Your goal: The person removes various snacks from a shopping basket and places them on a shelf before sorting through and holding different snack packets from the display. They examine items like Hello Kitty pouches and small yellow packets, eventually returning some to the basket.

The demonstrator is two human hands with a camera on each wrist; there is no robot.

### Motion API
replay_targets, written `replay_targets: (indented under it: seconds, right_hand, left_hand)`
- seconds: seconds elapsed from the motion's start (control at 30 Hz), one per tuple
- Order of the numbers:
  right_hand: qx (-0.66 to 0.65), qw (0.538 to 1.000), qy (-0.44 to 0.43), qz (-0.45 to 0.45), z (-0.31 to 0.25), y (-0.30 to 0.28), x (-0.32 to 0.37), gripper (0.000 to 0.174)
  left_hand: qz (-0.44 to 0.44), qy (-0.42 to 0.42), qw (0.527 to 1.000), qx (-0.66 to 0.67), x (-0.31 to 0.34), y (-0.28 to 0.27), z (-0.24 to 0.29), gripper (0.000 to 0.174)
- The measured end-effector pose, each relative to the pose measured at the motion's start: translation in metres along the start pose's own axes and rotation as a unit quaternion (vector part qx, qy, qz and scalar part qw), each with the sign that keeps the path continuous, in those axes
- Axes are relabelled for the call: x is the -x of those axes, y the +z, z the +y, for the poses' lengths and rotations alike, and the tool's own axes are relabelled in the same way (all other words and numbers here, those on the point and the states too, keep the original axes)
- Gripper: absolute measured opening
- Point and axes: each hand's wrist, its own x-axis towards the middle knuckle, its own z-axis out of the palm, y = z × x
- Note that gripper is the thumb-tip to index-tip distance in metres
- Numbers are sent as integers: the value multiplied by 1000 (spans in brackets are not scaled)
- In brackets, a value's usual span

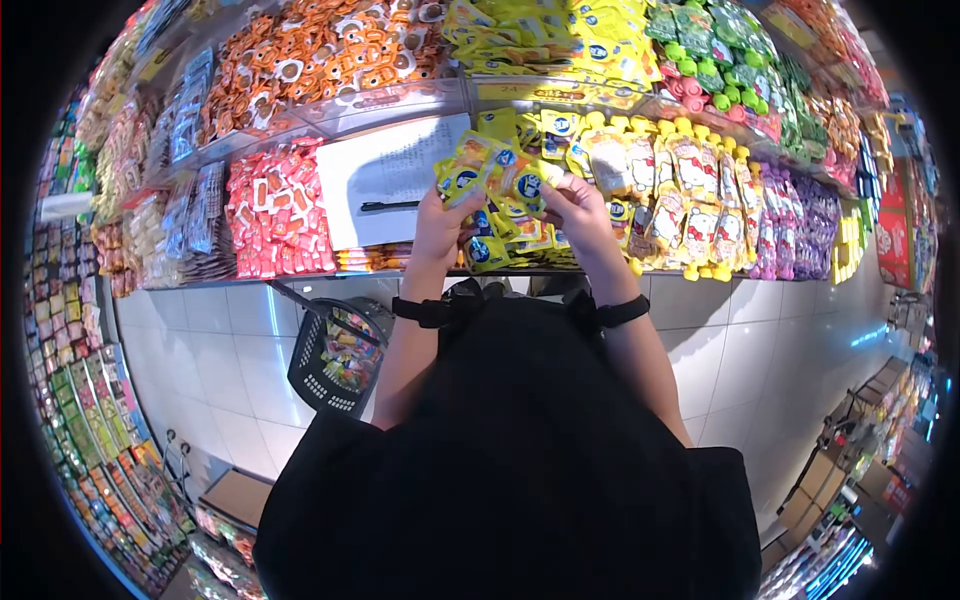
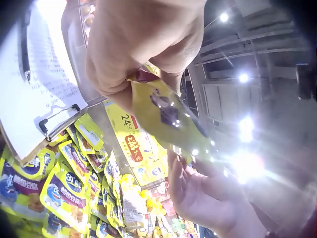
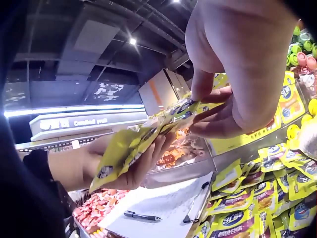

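Note:
Several small yellow snack packets point(image 1: 500, 160) with blue logos are fanned out between both hands, over the front display bin. My left hand point(image 1: 447, 232) grips the packets at their left side, thumb on top. At the right end, my right hand point(image 1: 584, 218) pinches a packet between thumb and fingers. The right wrist view shows the held packets point(image 3: 130, 148) edge-on, stacked in the left hand point(image 3: 94, 157). Below them, matching yellow packets point(image 2: 67, 191) fill a bin. Left of the hands lies a clipboard with a written sheet point(image 1: 350, 165) and a black pen point(image 1: 388, 206).
Red-pink packets point(image 1: 278, 215) lie left of the clipboard, Hello Kitty pouches point(image 1: 690, 190) right of the hands. Orange packets point(image 1: 310, 50) fill the upper shelf. A dark shopping basket point(image 1: 318, 375) holding goods stands at floor level, lower left. A price sign point(image 2: 126, 131) fronts the upper shelf.

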Motion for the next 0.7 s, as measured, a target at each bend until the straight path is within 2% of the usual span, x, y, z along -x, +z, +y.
replay_targets:
  seconds: [0.07,0.2,0.3,0.47,0.6,0.7]
  right_hand:
    - [50,997,-37,34,-4,-8,1,7]
    - [18,997,-29,76,-15,-15,7,11]
    - [-75,997,-19,19,-22,-21,8,15]
    - [-47,998,-15,31,-37,-25,9,24]
    - [-7,996,-3,86,-47,-29,10,29]
    - [-59,997,1,39,-50,-40,11,33]
  left_hand:
    - [1,-6,1000,-5,-1,0,-1,40]
    - [-1,13,1000,20,2,1,-3,37]
    - [-3,15,1000,14,3,1,0,38]
    - [6,2,1000,12,5,4,2,39]
    - [5,3,1000,19,3,6,0,40]
    - [5,-2,1000,26,3,7,-2,40]
